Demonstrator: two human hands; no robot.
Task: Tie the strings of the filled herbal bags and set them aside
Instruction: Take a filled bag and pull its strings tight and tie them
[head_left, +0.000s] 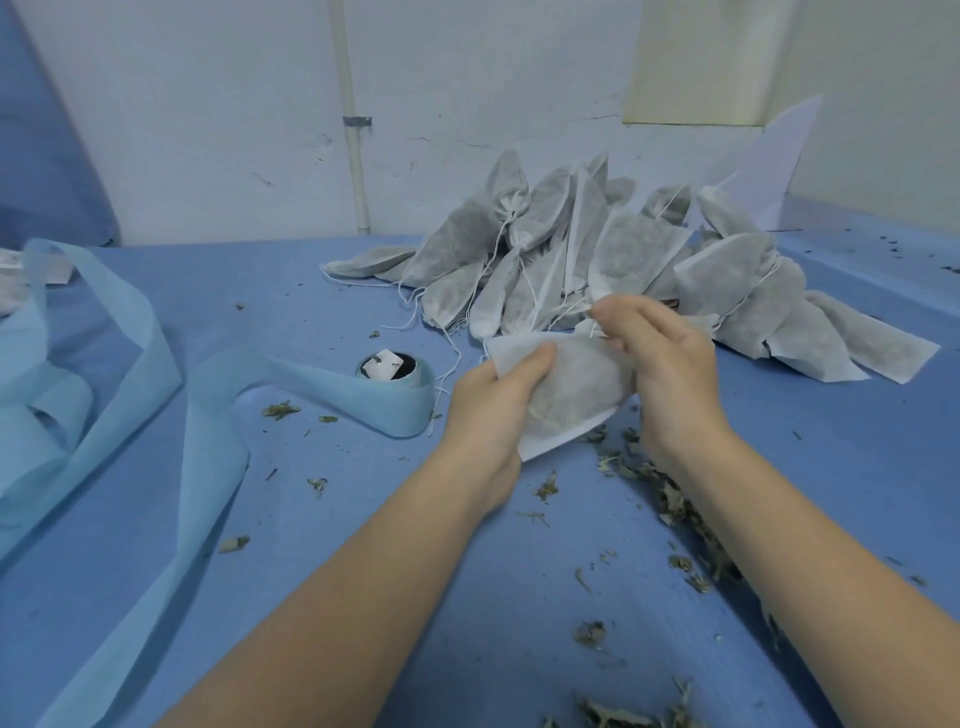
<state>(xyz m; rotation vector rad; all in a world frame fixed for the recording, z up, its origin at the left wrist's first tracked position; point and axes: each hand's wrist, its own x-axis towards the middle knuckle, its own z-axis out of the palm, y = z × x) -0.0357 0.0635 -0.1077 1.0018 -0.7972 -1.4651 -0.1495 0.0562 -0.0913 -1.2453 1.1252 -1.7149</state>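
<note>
Fingers (524, 364) of the left hand (493, 410) are curling around a white, filled non-woven herbal bag (566, 389), while the right hand (670, 364) is pinching its thin white string (571, 309). Beyond the fingers, a pile of grey-white filled bags (623, 254) is lying on the blue surface (332, 519).

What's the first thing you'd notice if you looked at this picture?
Probably the big heap of filled white bags piled at the back of the blue table. In front of it, the left hand grips one white bag while the right hand pinches its string. A pale blue ribbon curls across the left side.
</note>
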